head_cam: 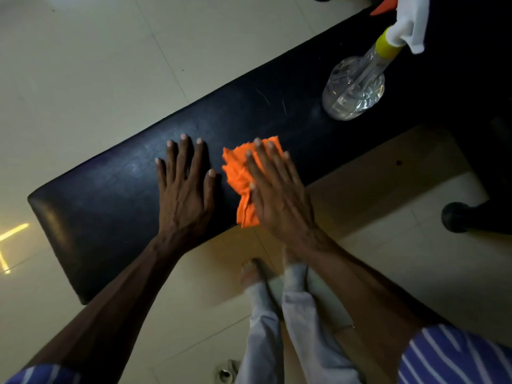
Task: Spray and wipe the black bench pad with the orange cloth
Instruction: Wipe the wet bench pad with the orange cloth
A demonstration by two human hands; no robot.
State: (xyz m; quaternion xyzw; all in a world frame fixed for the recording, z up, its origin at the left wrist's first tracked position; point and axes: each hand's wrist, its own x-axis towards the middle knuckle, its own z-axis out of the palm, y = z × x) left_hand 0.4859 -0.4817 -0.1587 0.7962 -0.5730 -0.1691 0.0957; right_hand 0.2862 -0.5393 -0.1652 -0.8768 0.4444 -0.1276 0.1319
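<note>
Orange cloth (pixel 243 176) lies crumpled on the glossy black bench pad (pixel 110 189), near its front edge. Right hand (pixel 277 189) presses it with flat, straight fingers; left hand (pixel 184 189) rests beside it, splayed flat, holding nothing.

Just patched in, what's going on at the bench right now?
A person is wiping the black bench pad. The right hand presses the orange cloth flat on the pad with straight fingers, while the left hand rests flat on the pad beside it. The clear spray bottle stands on the pad farther along, untouched.
</note>
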